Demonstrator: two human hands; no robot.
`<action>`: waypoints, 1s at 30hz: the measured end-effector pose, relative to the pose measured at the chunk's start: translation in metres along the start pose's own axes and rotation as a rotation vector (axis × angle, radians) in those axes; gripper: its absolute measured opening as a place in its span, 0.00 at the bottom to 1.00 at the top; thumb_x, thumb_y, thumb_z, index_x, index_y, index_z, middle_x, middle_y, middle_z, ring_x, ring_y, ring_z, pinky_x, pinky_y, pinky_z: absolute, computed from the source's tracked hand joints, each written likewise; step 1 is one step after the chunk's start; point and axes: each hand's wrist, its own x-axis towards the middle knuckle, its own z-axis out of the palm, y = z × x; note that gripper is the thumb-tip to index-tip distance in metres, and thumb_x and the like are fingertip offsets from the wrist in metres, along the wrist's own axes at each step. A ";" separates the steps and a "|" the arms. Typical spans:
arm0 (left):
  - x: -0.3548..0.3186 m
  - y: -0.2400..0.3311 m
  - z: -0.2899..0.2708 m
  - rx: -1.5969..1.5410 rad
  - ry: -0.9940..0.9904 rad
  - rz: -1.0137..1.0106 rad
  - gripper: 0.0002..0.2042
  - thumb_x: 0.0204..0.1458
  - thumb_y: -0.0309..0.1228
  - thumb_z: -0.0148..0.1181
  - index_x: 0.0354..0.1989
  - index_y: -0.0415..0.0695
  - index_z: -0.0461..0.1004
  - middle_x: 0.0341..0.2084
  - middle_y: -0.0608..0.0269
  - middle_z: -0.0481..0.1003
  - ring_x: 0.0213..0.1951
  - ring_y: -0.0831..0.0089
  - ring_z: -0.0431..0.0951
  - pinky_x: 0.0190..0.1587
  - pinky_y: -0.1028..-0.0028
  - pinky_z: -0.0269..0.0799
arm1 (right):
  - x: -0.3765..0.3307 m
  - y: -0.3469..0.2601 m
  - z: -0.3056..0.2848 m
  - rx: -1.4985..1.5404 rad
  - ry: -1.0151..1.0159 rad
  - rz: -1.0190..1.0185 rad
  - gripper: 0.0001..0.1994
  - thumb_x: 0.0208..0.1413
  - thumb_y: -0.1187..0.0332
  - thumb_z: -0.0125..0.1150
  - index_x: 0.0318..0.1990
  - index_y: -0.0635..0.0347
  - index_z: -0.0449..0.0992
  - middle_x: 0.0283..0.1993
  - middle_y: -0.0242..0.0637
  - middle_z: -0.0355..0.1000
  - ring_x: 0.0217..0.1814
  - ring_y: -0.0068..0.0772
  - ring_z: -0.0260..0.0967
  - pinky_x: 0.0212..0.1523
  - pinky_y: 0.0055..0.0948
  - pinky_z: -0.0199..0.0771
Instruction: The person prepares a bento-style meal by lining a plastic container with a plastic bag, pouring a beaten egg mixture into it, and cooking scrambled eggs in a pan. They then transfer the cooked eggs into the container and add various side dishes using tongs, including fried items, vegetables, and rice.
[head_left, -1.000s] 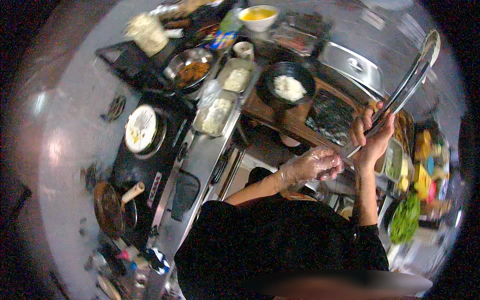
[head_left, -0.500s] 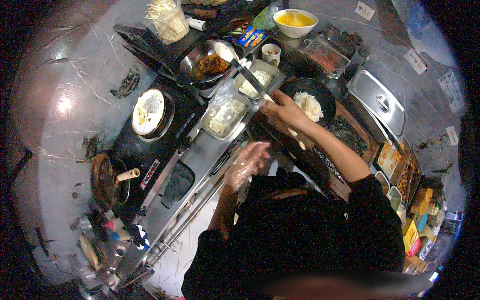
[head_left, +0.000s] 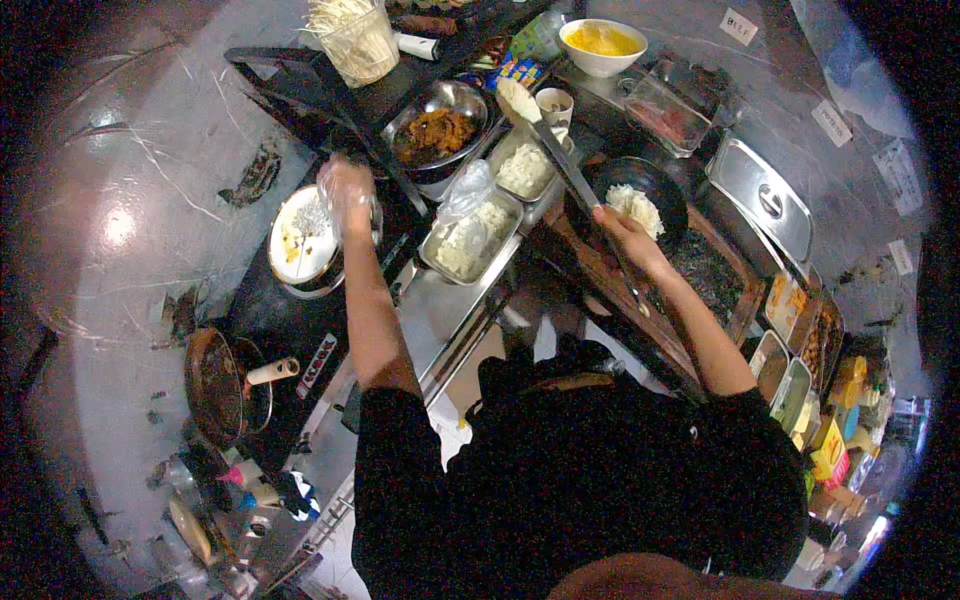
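Note:
My left hand [head_left: 347,195], in a thin clear plastic glove, is over the upper right edge of a white round plate or lid [head_left: 292,248] with yellow stains. Its fingers are blurred, so its grip cannot be made out. My right hand [head_left: 630,240] is closed around the dark handle of a long spatula [head_left: 566,165], whose whitish head points up and away over the counter. Beneath and beside the spatula are two metal trays of white food [head_left: 470,240], one partly covered by clear plastic. Close to my right hand, a black bowl [head_left: 672,185] contains white rice [head_left: 635,208].
A metal bowl of orange-brown food [head_left: 438,135] sits beyond the trays. At the back are a bowl of yellow liquid [head_left: 603,48] and a tub of pale mushrooms [head_left: 352,45]. A brown pan [head_left: 215,385] stands at left, a steel lid [head_left: 765,195] at right.
My left hand has swung left and away from near my body to the white plate or lid. My right hand and the spatula have shifted right, its head moving off the metal bowl.

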 end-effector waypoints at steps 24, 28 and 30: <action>0.061 0.005 0.082 0.361 -0.514 0.490 0.13 0.51 0.40 0.60 0.34 0.42 0.79 0.36 0.57 0.80 0.42 0.62 0.80 0.45 0.65 0.74 | -0.109 0.047 0.052 0.069 0.436 -0.022 0.13 0.65 0.64 0.53 0.52 0.55 0.62 0.31 0.28 0.66 0.23 0.15 0.58 0.20 0.18 0.58; 0.046 0.000 0.085 -0.052 -0.296 -0.161 0.15 0.47 0.42 0.64 0.36 0.44 0.80 0.40 0.58 0.80 0.47 0.61 0.78 0.52 0.65 0.73 | -0.100 0.052 0.053 0.060 0.394 -0.062 0.16 0.63 0.61 0.55 0.53 0.56 0.63 0.33 0.31 0.68 0.28 0.18 0.61 0.26 0.21 0.60; 0.050 0.006 0.087 0.199 -0.383 -0.028 0.24 0.43 0.47 0.67 0.47 0.49 0.75 0.46 0.57 0.77 0.51 0.62 0.76 0.55 0.65 0.70 | -0.093 0.058 0.051 -0.079 0.427 -0.133 0.20 0.61 0.59 0.57 0.55 0.58 0.64 0.40 0.38 0.69 0.41 0.29 0.66 0.42 0.30 0.65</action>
